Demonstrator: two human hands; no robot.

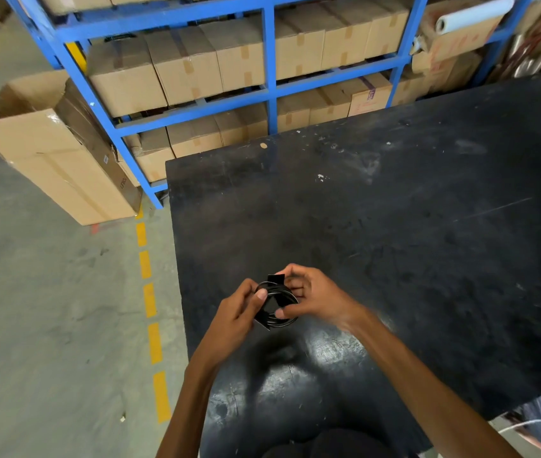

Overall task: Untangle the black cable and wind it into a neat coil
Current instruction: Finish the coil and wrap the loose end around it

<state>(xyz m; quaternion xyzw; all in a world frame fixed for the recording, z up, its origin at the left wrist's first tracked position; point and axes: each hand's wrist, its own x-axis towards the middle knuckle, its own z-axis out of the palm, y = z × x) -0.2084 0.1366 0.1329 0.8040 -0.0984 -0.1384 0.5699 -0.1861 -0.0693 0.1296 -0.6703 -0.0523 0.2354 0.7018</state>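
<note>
Left hand [241, 310] and right hand [315, 297] grip what looks like coiled black cable [277, 304] above the table [394, 209].

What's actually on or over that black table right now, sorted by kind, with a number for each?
Black cable, wound into loops and held above the table: 1
Hands gripping it, left hand and right hand: 2
Black strap or tab sticking out of the coil: 1
Total: 4

The black cable [277, 304] looked smooth and glossy. The bench [394, 226] beneath it was matt black, scuffed and scratched. Behind the bench, painted blue metal shelving [269, 61] held plain cardboard boxes [183, 71].
</note>
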